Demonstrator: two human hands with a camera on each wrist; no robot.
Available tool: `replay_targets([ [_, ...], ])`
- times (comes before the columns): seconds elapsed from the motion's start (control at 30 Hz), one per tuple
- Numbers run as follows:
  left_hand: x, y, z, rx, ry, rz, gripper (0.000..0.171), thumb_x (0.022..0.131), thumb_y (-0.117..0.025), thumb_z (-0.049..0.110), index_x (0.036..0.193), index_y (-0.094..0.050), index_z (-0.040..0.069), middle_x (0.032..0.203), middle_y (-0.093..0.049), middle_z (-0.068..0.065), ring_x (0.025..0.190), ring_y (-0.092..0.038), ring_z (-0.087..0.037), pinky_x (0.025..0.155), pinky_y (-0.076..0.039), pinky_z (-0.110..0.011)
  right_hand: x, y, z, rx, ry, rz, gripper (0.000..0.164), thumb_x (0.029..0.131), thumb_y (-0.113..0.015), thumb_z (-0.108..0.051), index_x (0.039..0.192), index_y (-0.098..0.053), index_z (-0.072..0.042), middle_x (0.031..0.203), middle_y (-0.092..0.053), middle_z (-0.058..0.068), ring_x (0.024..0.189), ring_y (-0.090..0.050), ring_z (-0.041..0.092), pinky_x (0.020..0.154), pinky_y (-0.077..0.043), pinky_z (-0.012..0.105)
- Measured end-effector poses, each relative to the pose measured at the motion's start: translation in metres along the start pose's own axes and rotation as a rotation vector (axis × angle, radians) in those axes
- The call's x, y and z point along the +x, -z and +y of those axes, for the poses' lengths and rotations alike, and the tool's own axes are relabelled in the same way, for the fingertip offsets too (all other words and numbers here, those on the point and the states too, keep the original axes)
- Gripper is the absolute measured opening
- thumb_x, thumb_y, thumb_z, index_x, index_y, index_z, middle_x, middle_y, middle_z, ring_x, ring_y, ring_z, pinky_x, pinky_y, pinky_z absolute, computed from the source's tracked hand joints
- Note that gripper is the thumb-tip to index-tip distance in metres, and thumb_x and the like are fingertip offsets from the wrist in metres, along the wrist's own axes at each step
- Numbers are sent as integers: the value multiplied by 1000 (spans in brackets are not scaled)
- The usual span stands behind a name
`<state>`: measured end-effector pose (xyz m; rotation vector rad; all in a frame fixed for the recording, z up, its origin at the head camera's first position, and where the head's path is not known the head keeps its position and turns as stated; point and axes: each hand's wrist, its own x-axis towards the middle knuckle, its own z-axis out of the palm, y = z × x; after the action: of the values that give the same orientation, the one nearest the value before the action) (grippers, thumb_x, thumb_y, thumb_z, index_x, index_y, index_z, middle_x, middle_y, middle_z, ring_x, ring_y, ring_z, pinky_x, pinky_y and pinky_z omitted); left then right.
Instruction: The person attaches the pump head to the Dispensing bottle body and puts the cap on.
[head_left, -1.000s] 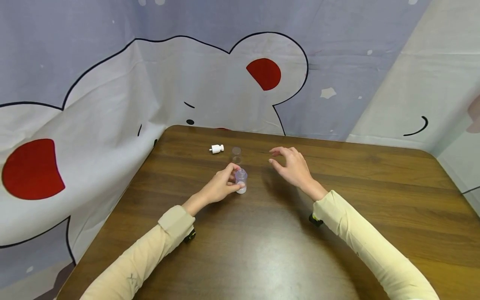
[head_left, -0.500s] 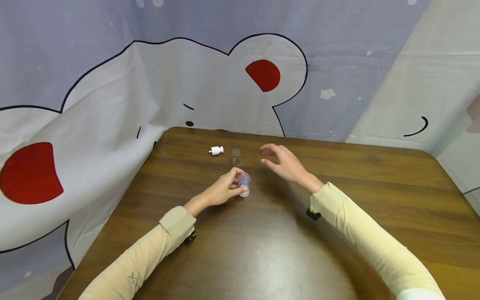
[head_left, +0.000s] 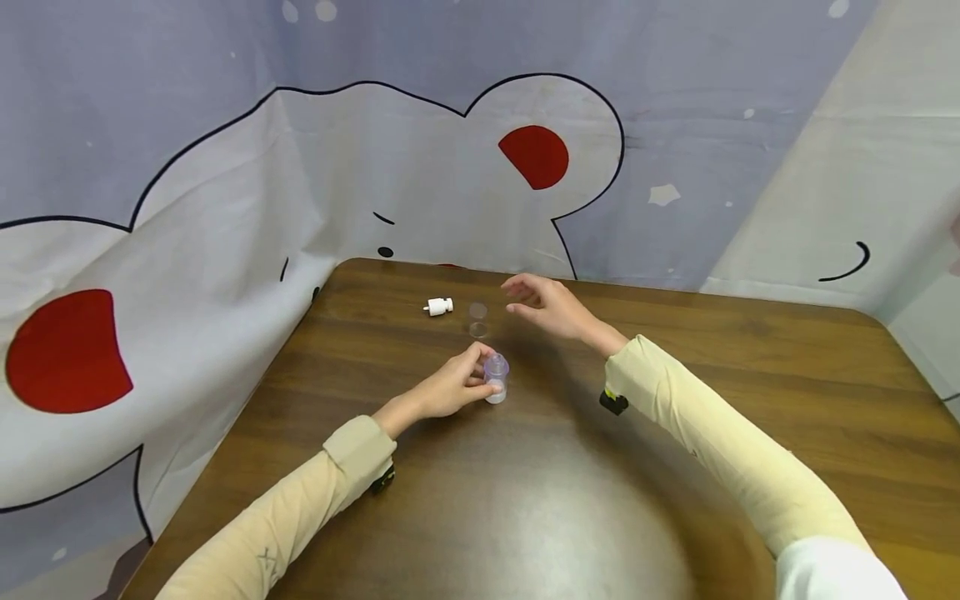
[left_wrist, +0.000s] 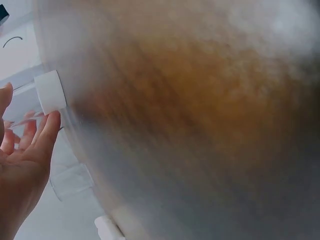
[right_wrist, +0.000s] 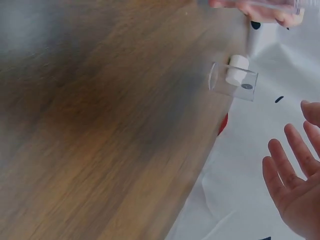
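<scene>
A small clear, purple-tinted bottle (head_left: 496, 371) with a white base stands upright at the middle of the table. My left hand (head_left: 448, 387) grips it between thumb and fingers; the left wrist view shows the fingers around the bottle near its white bottom part (left_wrist: 50, 92). My right hand (head_left: 555, 308) hovers above the table, right of a clear cylindrical cap (head_left: 477, 321), with relaxed, spread fingers and nothing in them. That see-through cap stands beyond the bottle. Left of it, a white pump head (head_left: 438, 307) lies on its side.
The brown wooden table (head_left: 720, 392) has rounded far corners. Behind it hangs a printed fabric curtain (head_left: 420, 167) that meets the far and left edges. In the right wrist view, the white pump head (right_wrist: 237, 70) shows through the clear cap (right_wrist: 220, 87).
My right hand has moved left and farther out, closer to the clear cap. The left hand has shifted slightly right and nearer with the bottle. The cap and pump head stay in place.
</scene>
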<state>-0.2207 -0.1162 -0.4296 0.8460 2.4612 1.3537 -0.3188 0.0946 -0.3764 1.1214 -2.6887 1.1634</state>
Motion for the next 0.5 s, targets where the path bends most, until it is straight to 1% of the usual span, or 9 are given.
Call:
replay_targets([
  [0.1, 0, 0, 0, -2, -2, -1, 41, 94, -61, 10, 125, -37, -2, 123, -55, -21, 114, -60, -32, 95, -54, -31, 9, -3, 1, 22, -1, -9, 32, 92, -65, -14, 123, -58, -7, 117, -65, 12, 106, -62, 26, 92, -52, 43],
  [0.23, 0, 0, 0, 1, -8, -5, 41, 94, -61, 10, 125, -37, -2, 123, -55, -21, 115, -59, -32, 95, -54, -30, 22, -6, 2, 21, 11, -33, 33, 92, -65, -14, 123, -58, -5, 117, -65, 12, 105, -63, 25, 92, -53, 42],
  [0.37, -1, 0, 1, 8, -13, -5, 41, 94, -62, 10, 125, -37, -2, 123, -55, -21, 115, -60, -32, 95, -54, -29, 35, -5, 1, 29, 32, -56, 32, 91, -66, -12, 122, -59, -4, 115, -66, 15, 102, -64, 26, 89, -54, 41],
  [0.5, -2, -1, 4, 4, -9, -4, 41, 94, -62, 10, 125, -37, -2, 123, -55, -21, 116, -59, -32, 96, -53, -30, 49, -5, 4, 41, 34, -105, 31, 92, -65, -11, 121, -59, -5, 116, -65, 19, 102, -64, 26, 89, -53, 41],
])
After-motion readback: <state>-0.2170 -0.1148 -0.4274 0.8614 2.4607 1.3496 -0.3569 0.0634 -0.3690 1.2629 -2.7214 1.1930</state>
